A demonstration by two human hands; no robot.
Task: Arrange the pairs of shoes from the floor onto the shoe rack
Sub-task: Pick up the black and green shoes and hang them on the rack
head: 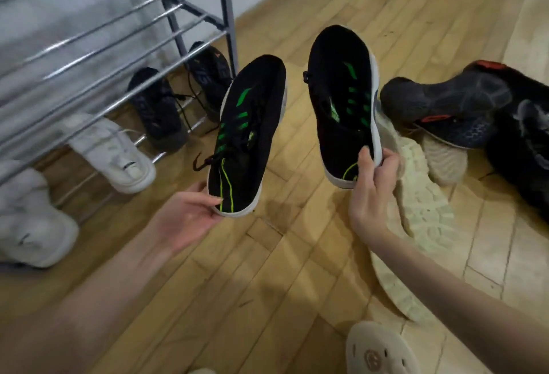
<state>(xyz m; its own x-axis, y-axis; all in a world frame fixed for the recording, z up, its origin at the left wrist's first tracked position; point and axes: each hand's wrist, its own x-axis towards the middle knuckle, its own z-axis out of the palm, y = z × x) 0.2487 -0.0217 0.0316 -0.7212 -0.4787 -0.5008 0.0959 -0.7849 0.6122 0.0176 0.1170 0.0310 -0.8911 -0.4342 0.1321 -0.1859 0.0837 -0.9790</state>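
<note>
Nearest of all, at the bottom edge, sits a cream perforated foam clog (381,351) on the pale wooden plank floor (297,255), and beyond it both bare forearms reach forward, each hand carrying one shoe of a pair clear of the floor. The left hand (190,214) pinches the heel of a black knit trainer with green stripes and a white sole (248,136), thumb on the near side and fingers under the sole; the right hand (372,192) clamps the heel of its matching black-and-green trainer (341,100), fingers curled over the collar. Both toes point away and slightly up, with the left wrist turned palm-up and the right held more upright. To do this step well, I would keep the two level and parallel, swing them left toward the grey metal shoe rack with chrome bars (124,56), and set them toes inward on a free tier so the soles span two bars and do not slip between. A dangling lace on the left shoe could snag a bar. White trainers (118,154) and dark trainers (157,106) seem to rest on the lowest tier (motion blur makes that hard to confirm). Still on the floor at right lie overturned cream-soled shoes (416,189) and dark shoes with red accents (463,106).
</note>
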